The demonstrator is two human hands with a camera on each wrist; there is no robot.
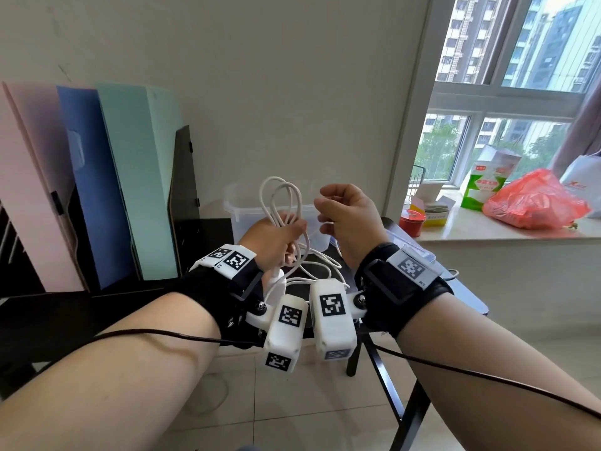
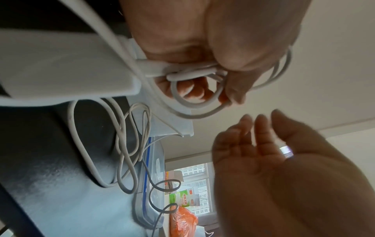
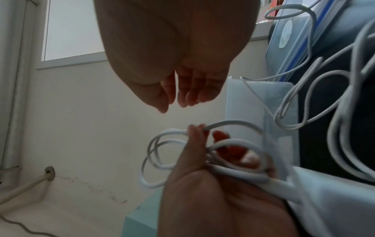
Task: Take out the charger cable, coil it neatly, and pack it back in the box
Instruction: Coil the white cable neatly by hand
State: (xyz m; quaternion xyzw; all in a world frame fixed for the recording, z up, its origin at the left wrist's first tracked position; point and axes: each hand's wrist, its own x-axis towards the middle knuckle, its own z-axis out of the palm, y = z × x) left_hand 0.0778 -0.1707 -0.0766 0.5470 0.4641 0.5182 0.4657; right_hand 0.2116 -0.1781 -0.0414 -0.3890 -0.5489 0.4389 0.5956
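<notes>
My left hand [image 1: 276, 236] grips several loops of the white charger cable [image 1: 279, 196], which stand up above its fingers. In the left wrist view the fingers [image 2: 233, 89] curl round the cable [image 2: 194, 104]. The white charger brick [image 1: 275, 286] hangs below that wrist. The rest of the cable [image 1: 312, 268] trails loose on the black table. My right hand [image 1: 341, 213] hovers just right of the loops, with relaxed fingers [image 3: 182, 96] that hold nothing. The clear plastic box [image 1: 240, 206] stands behind both hands.
Pink, blue and green folders [image 1: 130, 177] stand in a black rack at the left. The box's blue-rimmed lid [image 2: 150, 184] lies on the table to the right. A red bag [image 1: 533, 203], a green carton [image 1: 484, 187] and a red tin [image 1: 412, 221] sit on the window sill.
</notes>
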